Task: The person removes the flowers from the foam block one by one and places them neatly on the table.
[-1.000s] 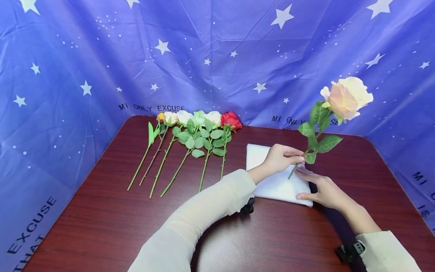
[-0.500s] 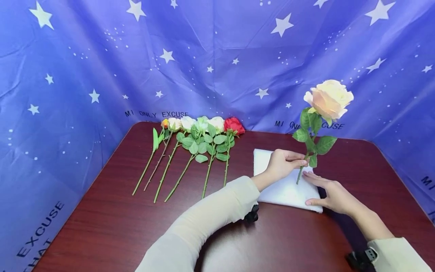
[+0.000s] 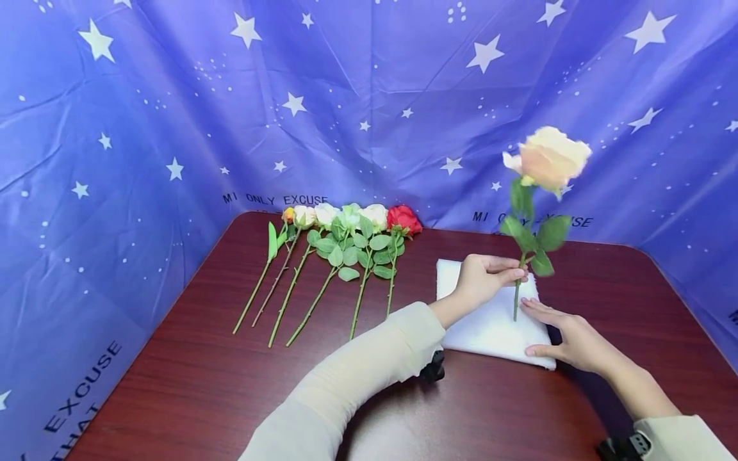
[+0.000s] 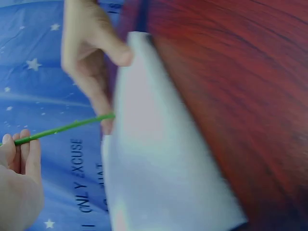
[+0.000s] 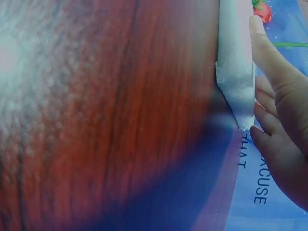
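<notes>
My left hand (image 3: 478, 278) pinches the green stem of a pale peach rose (image 3: 553, 160), which stands nearly upright with its bloom high above the table. The stem's lower end overlaps a flat white foam block (image 3: 490, 336) in the head view; in the left wrist view the stem (image 4: 67, 127) reaches the block's face. My right hand (image 3: 582, 342) rests at the block's right side, thumb and fingers spread apart over its edge. Seen from the right wrist, those fingers (image 5: 269, 53) lie extended along the foam (image 5: 236, 57).
Left of the block, several flowers lie in a row on the dark red wooden table (image 3: 190, 384). A red rose (image 3: 403, 219) is at the right end of the row, a green-leaved stem (image 3: 254, 294) at the left. A blue star-print cloth (image 3: 369, 77) hangs behind.
The rose has swung from a rightward lean to nearly upright, still pinched in the left hand. Its stem tip has shifted toward the block's middle. The right hand stays on the foam while the view shifts.
</notes>
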The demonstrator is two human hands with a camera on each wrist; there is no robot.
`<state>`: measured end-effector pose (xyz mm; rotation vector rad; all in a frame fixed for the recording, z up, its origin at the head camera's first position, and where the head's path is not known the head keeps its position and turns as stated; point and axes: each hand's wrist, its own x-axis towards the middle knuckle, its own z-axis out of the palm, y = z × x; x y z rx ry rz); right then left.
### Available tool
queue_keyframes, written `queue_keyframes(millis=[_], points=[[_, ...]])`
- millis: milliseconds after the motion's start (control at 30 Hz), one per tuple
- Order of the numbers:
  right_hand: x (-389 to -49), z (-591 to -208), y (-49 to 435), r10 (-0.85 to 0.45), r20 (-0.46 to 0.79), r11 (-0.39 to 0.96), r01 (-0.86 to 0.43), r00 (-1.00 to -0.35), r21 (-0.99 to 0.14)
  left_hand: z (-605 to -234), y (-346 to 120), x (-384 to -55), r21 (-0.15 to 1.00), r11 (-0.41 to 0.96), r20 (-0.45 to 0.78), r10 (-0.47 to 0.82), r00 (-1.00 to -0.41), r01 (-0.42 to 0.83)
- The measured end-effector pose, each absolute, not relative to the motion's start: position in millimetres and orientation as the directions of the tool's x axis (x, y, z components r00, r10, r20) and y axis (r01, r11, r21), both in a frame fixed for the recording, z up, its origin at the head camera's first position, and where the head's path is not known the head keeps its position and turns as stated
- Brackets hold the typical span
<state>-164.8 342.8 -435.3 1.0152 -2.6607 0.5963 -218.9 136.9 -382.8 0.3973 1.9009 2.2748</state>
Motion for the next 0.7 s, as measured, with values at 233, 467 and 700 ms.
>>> queue_keyframes(millis=[233,467,700], points=[[-169,-438,346,-0.591,0.376,0.663,-0.695,-0.714,-0.277,-368,131,-226,0.955,-0.295,0.129,0.293,-0.947,0.038],[-166,-440,346,-0.591,0.361,0.669,-0.689,-0.721,-0.279,-373,113,-234,0.965,-0.263,0.069,0.293,-0.954,-0.011],[-165,-437,345,-0.584,0.360,0.673,-0.682,-0.728,-0.287,-381,76,-248,0.979,-0.195,0.012,0.316,-0.949,-0.052]])
